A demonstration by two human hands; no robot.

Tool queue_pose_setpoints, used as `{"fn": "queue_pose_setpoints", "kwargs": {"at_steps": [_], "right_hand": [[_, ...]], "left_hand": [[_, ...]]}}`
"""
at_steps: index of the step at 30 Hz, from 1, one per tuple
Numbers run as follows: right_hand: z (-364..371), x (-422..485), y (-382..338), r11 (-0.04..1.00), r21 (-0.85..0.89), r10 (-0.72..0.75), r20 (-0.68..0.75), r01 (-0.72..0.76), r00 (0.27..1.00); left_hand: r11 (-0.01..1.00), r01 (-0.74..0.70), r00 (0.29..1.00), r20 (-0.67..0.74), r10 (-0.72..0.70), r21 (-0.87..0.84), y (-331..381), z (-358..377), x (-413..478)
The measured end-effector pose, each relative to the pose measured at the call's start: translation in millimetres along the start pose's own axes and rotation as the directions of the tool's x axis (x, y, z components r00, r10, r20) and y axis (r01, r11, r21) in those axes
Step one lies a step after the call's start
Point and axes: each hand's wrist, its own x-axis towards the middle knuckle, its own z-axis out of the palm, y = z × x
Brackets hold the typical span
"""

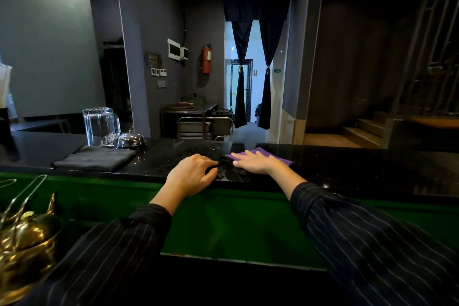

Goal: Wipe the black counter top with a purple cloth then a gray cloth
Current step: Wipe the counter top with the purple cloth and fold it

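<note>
The black speckled counter top (347, 169) runs across the middle of the head view. On it, right of centre, lies a purple cloth (283, 158), and my right hand (258, 163) presses flat on it with fingers spread. My left hand (191, 172) rests on the counter's near edge just left of the cloth, fingers curled down and holding nothing. A folded gray cloth (94, 159) lies flat on the counter further to the left, untouched.
An upturned glass mug (100, 126) and a silver call bell (131, 140) stand behind the gray cloth. A brass pot (27, 238) with wire utensils sits at the lower left. A green surface (236, 221) lies below the counter edge.
</note>
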Motion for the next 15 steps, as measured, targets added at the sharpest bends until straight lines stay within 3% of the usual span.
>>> {"fn": "queue_pose_setpoints", "kwargs": {"at_steps": [2, 7, 12, 15], "right_hand": [[-6, -5, 25, 0.998, -0.024, 0.053, 0.000, -0.053, 0.999], [-12, -44, 58, 0.960, 0.017, 0.277, -0.153, -0.278, 0.949], [-4, -34, 14, 0.843, -0.048, 0.517, -0.203, -0.536, 0.832], [-1, -28, -21, 0.856, -0.055, 0.495, -0.207, -0.515, 0.844]], "left_hand": [[1.000, 0.015, 1.000, -0.004, -0.015, -0.005, -2, 1, -2], [0.999, 0.034, 0.999, -0.043, -0.034, -0.008, -1, 8, -4], [1.000, 0.028, 0.997, -0.074, -0.027, 0.009, 0, 11, 2], [1.000, 0.021, 0.998, -0.066, -0.020, 0.021, -2, 12, 5]]}}
